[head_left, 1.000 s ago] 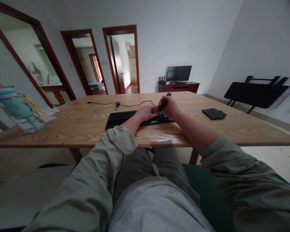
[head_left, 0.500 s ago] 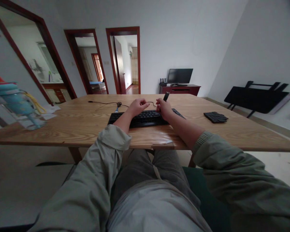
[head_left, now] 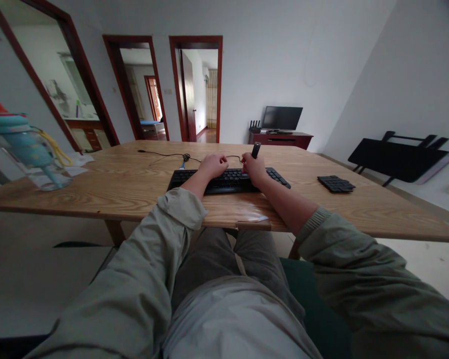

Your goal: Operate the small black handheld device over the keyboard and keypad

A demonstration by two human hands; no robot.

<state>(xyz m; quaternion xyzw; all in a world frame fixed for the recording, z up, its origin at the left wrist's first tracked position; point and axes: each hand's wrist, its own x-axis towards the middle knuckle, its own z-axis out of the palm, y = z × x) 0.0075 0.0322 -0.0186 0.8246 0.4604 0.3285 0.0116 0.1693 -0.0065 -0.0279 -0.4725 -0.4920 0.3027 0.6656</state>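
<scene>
A black keyboard [head_left: 230, 185] lies near the front edge of the wooden table. Over its left-middle part is my left hand [head_left: 212, 165], fingers curled and drawn together; whatever may be between them is hidden. My right hand [head_left: 255, 167] is closed around a black-handled tool [head_left: 256, 149], held upright over the right-middle keys. The handle sticks up above the fist, and the tool's lower end is mostly covered by my fingers. To the right lies a flat, close-set group of small black pieces that look like keycaps [head_left: 336, 184].
A black cable [head_left: 160, 153] runs behind the keyboard. On the left of the wooden table [head_left: 127, 192] stands a blue bottle [head_left: 32, 149] with a red top and yellow strap, beside white papers [head_left: 80, 162]. Further back are a monitor [head_left: 283, 118] on a cabinet and a folded black table [head_left: 400, 157].
The view has shifted slightly. My left hand has lowered a little and its fingers are more curled. My right hand keeps the tool upright at nearly the same spot on the keyboard.
</scene>
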